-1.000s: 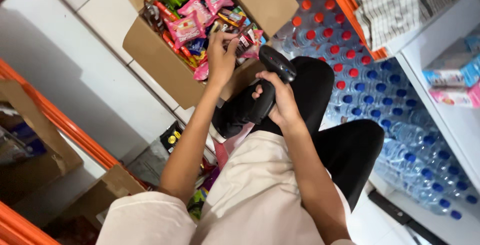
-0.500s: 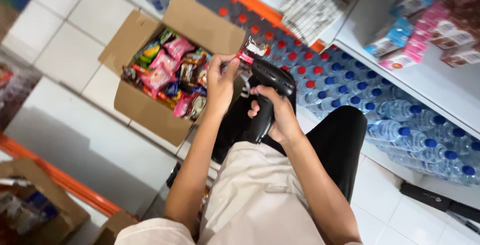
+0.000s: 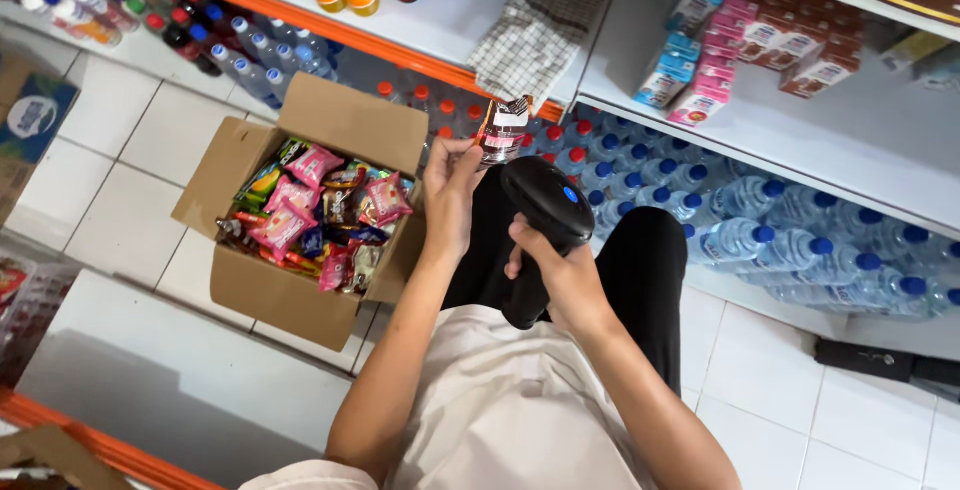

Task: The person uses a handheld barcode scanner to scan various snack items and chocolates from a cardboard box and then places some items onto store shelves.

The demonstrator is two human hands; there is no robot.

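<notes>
Your left grip pinches the light, crinkly snack packet by its lower edge, while your right grip clasps the rigid black scanner by its handle.

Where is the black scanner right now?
In the head view, the black scanner sits just right of centre in the right hand, aimed at the small packet held up by the left hand, right of the cardboard box.

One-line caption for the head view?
Left hand holds a snack packet before the black scanner gripped by the right hand, beside an open carton.
</notes>
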